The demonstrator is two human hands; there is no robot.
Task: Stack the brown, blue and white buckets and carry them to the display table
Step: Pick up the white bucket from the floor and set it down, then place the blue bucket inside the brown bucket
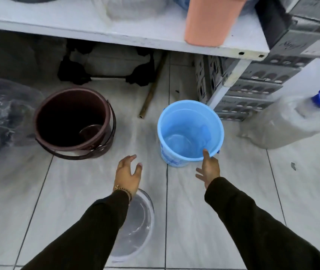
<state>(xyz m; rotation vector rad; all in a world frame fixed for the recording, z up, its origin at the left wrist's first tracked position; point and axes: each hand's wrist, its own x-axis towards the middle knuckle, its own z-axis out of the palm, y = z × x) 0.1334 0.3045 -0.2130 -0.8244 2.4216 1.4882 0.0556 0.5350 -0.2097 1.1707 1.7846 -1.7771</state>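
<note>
A pale tiled floor point(204, 221) with dark grout lines carries three upright, open buckets. The brown bucket point(73, 121) stands at 10 o'clock, its handle folded down against the near side. The blue bucket point(190, 131) stands at 1 o'clock, well apart from the brown one. The white bucket point(137, 225) stands at 6 o'clock, partly hidden by a sleeve. On the floor at 9 o'clock lies a clear bag point(3, 114) of dark goods; at 3 o'clock a clear jug point(291, 121) with a blue cap lies tilted. A thin pipe point(151, 90) lies at 12 o'clock. Grey crates point(252, 94) are stacked at 2 o'clock beside a white shelf leg point(227, 82).
</note>
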